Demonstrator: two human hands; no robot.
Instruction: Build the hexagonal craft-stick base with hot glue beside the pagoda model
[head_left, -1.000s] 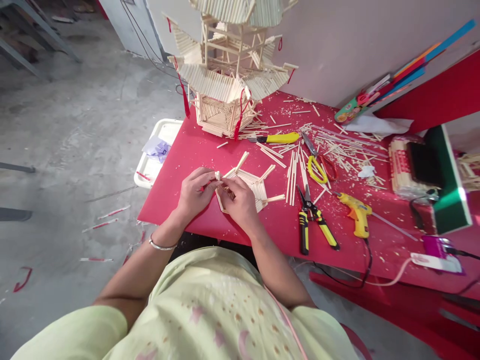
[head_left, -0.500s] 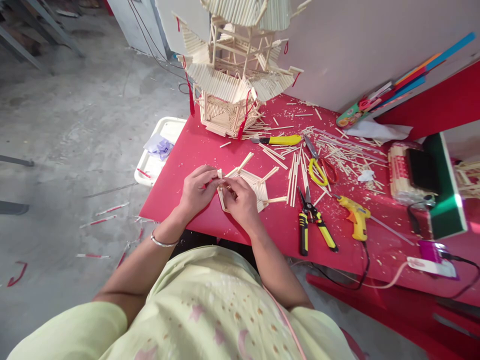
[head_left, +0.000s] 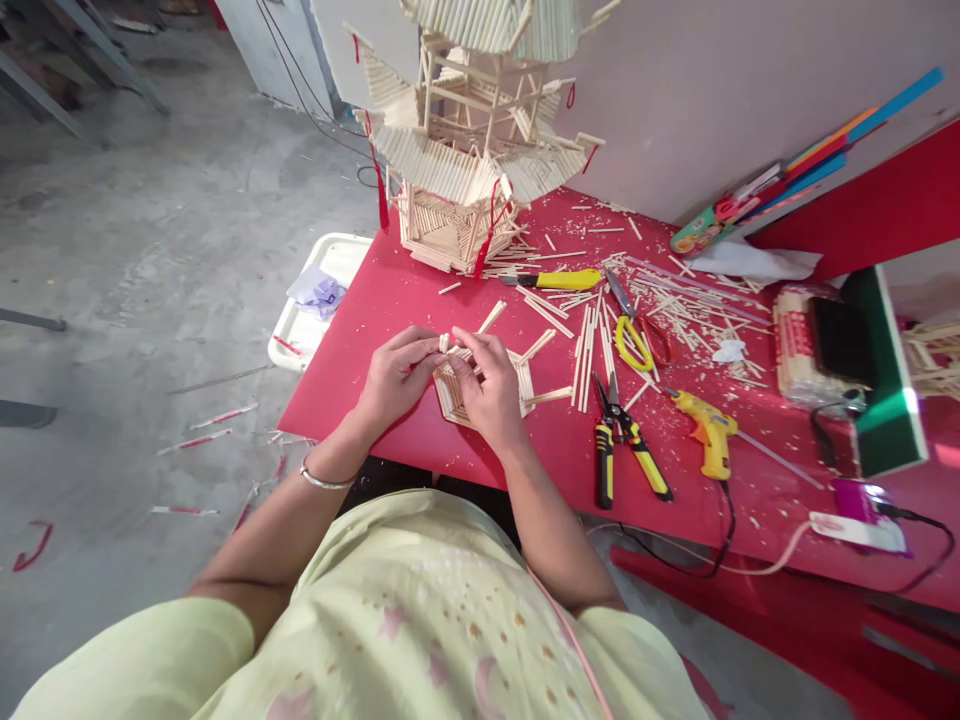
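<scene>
A flat six-sided frame of thin wooden sticks [head_left: 452, 403] lies on the red table near its front edge, with paired sticks jutting from its corners. At its left corner stands a short wooden stick post [head_left: 444, 343]. My left hand [head_left: 400, 378], with a bangle at the wrist, pinches this post from the left. From the right, my right hand [head_left: 491, 388] has thumb and index finger closed around the same post. My fingers hide the post's lower end and part of the frame.
Behind stands a tall stick pagoda [head_left: 465, 160] with red tassels. To the right lie a yellow utility knife [head_left: 566, 280], scissors [head_left: 634, 340], cutters [head_left: 615, 440], a yellow glue gun [head_left: 709, 430] and loose sticks [head_left: 589, 350]. A white tray [head_left: 283, 345] sits left of the table [head_left: 345, 380].
My right hand has shifted slightly, its index finger lifting and its thumb and finger spreading a little at the post. My left hand has barely moved.
</scene>
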